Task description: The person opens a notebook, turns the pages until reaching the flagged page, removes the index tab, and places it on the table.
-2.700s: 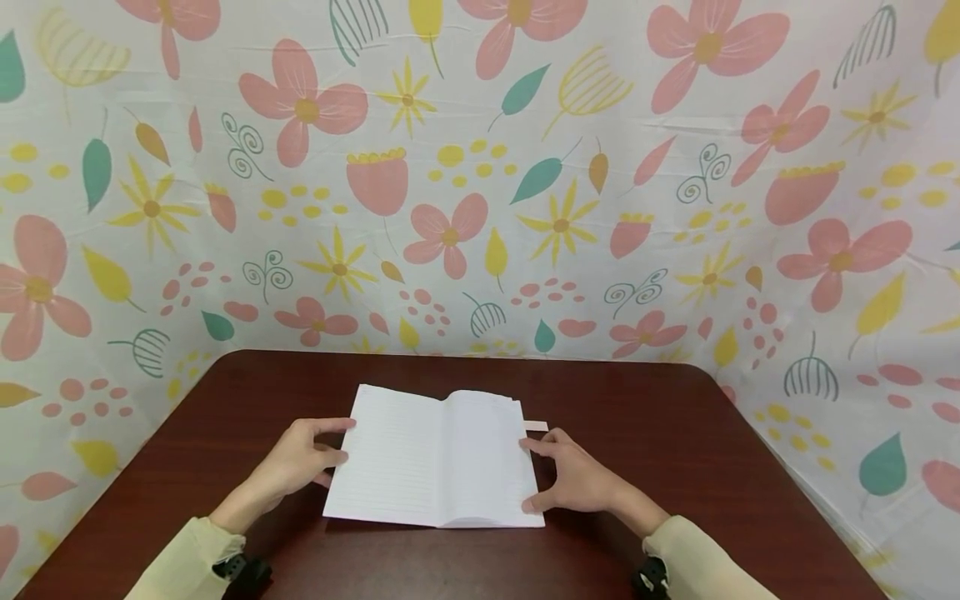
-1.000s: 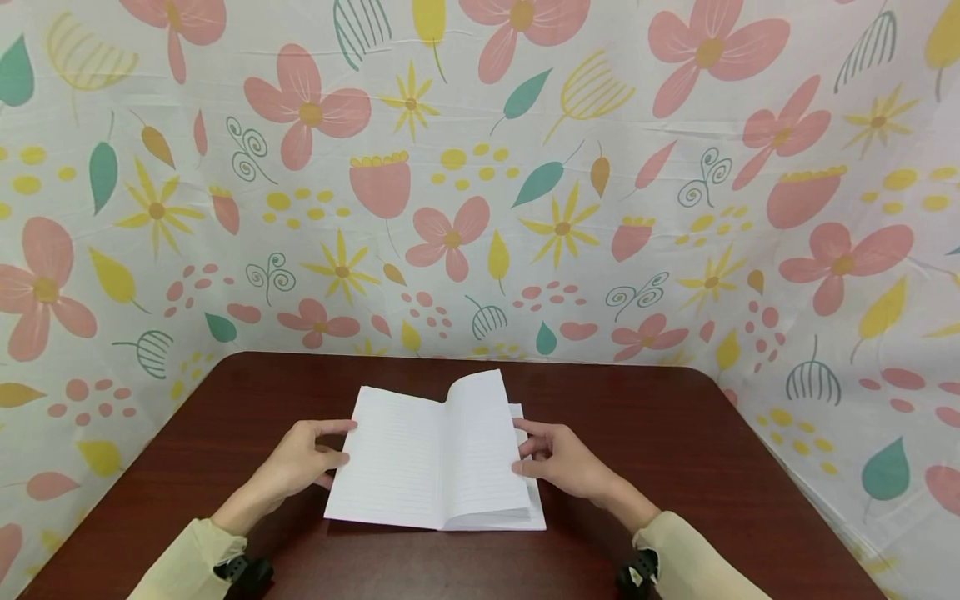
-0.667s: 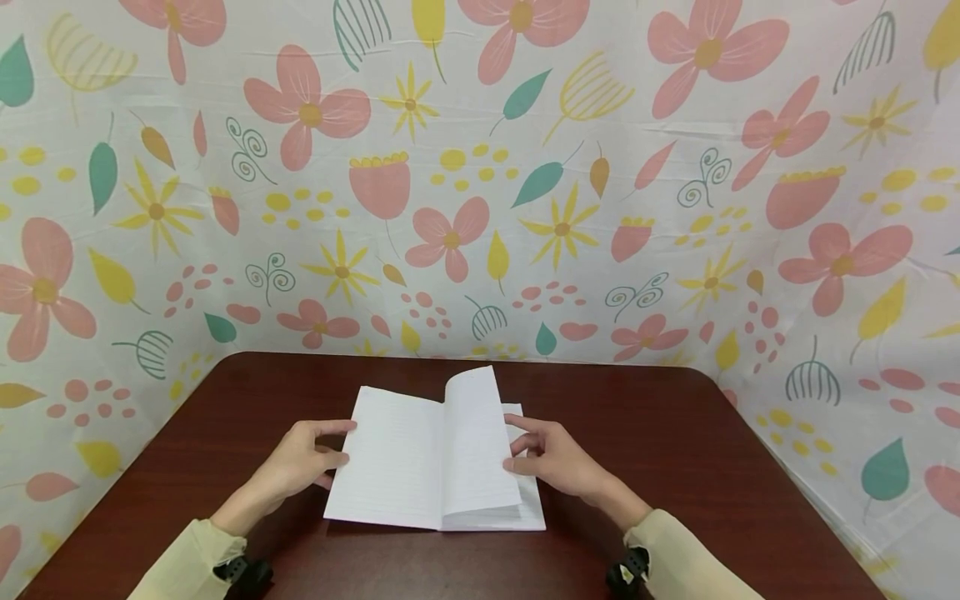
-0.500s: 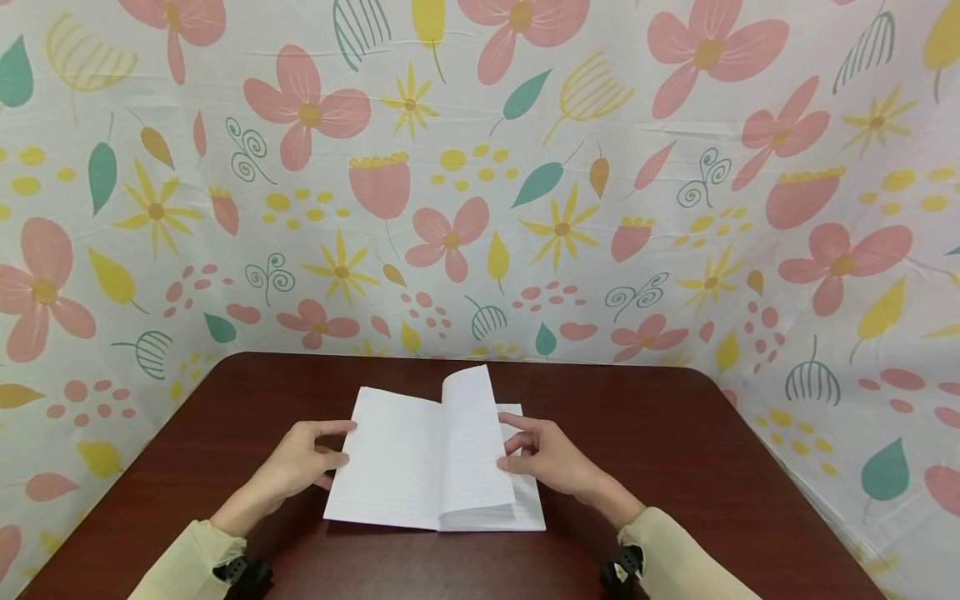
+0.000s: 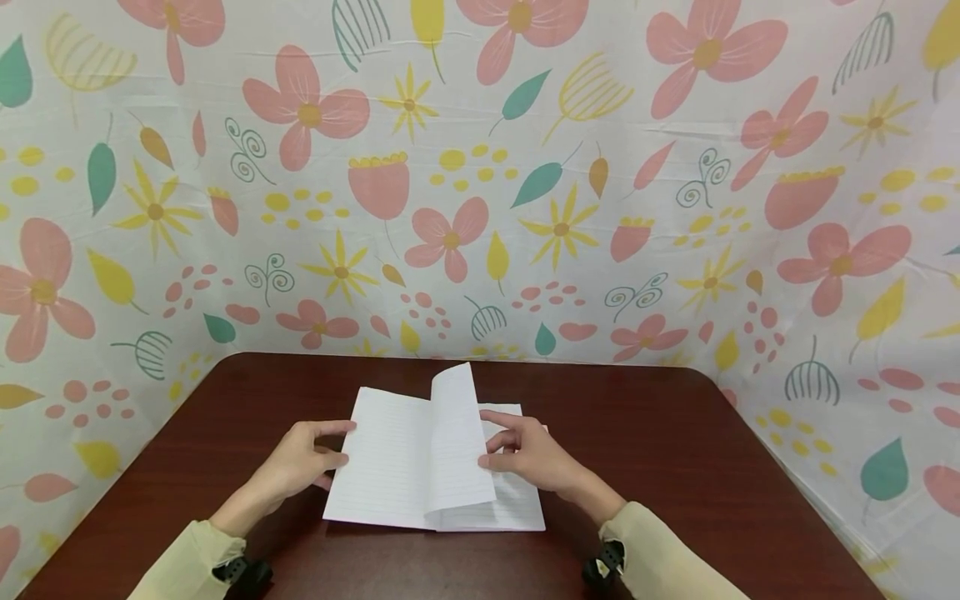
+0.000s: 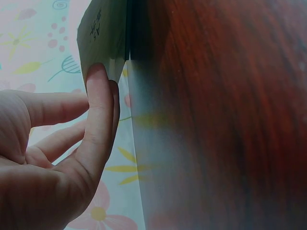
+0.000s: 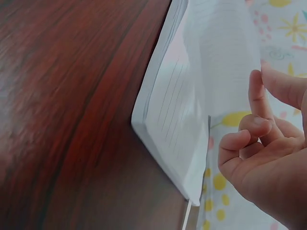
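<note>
The open notebook (image 5: 386, 462) lies on the dark reddish-brown table (image 5: 637, 442), right in front of the person, its ruled pages facing up. I can see the left hand (image 5: 292, 458) holding the notebook's left edge narrowly between thumb and fingers, one finger laid against the underside, where some dark handwriting (image 6: 96, 25) shows. Over on the other side, the right hand (image 5: 536, 454) has a close pinch on the free edge of a raised page (image 5: 459, 442), which stands curved above the flatter right-hand half; its other fingers are bent in toward the palm. A thin pale strip (image 7: 186, 215) pokes out at the notebook's edge, and behind the table hangs a flowered cloth (image 5: 450, 167)
</note>
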A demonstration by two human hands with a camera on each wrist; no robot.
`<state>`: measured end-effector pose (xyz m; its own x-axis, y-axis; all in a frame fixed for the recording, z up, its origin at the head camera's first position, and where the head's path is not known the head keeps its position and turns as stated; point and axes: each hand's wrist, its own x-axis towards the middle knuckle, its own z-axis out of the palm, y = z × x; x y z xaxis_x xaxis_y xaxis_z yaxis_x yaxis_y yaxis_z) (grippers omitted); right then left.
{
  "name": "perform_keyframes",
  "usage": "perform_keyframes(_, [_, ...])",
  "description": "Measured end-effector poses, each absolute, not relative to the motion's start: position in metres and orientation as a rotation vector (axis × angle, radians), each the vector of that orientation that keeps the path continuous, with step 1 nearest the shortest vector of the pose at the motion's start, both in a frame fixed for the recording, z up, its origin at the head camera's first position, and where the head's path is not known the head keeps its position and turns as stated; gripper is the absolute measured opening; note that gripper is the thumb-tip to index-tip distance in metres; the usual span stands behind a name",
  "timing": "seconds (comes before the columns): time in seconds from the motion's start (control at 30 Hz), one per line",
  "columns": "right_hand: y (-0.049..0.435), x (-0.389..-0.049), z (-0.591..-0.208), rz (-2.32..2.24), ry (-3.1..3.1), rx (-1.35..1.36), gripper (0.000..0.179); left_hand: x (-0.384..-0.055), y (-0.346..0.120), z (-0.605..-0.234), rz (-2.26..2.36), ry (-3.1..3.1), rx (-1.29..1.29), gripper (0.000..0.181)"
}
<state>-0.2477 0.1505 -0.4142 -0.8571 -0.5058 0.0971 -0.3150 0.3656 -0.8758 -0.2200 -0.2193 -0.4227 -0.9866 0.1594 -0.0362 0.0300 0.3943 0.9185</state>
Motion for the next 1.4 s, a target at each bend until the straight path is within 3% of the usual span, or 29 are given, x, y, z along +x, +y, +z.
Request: perform_keyframes(1.4, [0.079,-0.252,-0.415,-1.511,2.232,-0.817,0.065,-0.220,-0.218,-0.422,1.652,2.537,0.176,0.050])
